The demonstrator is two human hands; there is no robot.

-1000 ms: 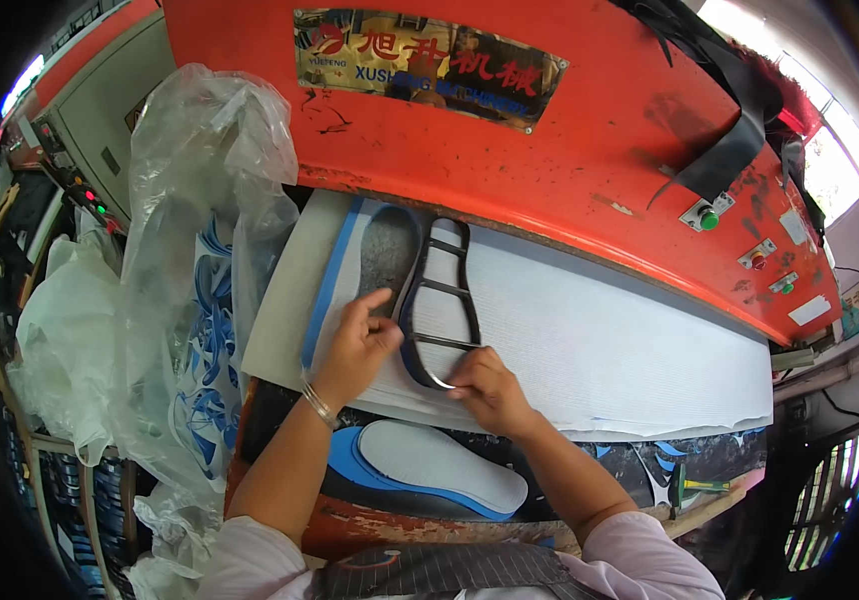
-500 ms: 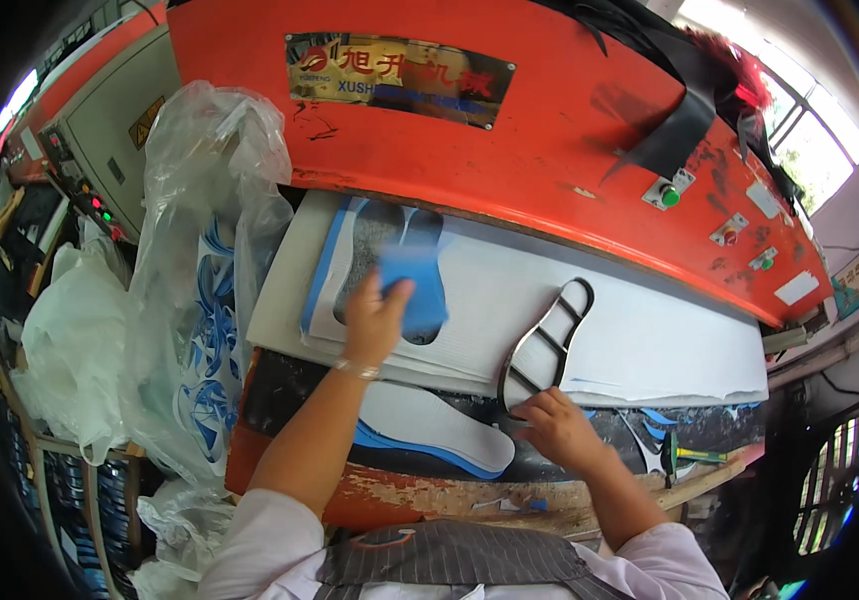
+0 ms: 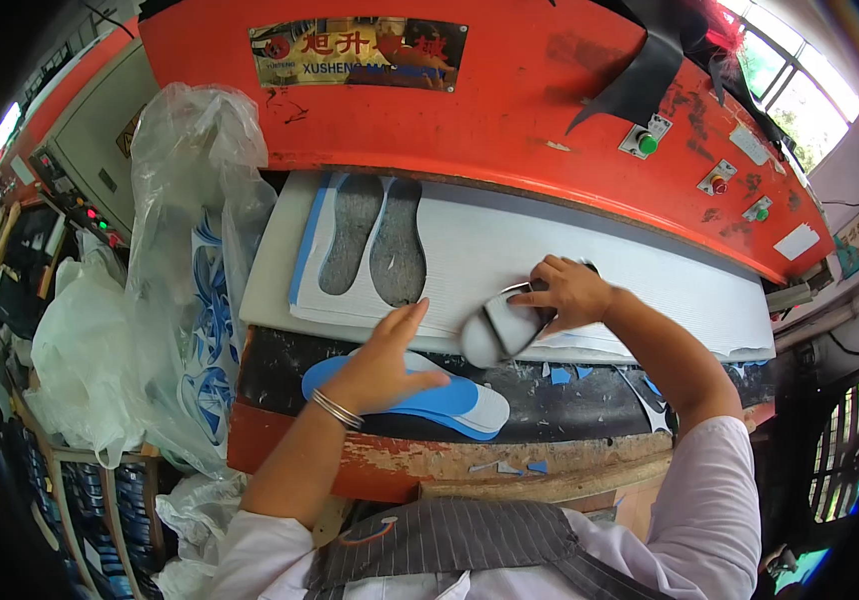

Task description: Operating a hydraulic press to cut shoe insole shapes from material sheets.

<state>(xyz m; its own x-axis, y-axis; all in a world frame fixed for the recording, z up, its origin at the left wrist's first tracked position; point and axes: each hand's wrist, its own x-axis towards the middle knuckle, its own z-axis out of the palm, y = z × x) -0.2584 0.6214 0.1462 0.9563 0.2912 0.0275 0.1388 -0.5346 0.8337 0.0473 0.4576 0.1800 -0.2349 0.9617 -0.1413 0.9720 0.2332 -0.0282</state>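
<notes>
a sole-shaped metal cutting die (image 3: 506,322) is gripped at its far end by the right hand (image 3: 572,292), laid on the white foam sheet (image 3: 590,262) with its long axis slanting from the sheet's near edge up and to the right, though the upper half is hidden under the fingers. the left hand (image 3: 382,362) is held flat and loose with nothing clasped, over blue-and-white insoles (image 3: 450,402) stacked just below the sheet's near edge. two sole-shaped holes (image 3: 375,240) showing grey felt are seen at the sheet's left end.
</notes>
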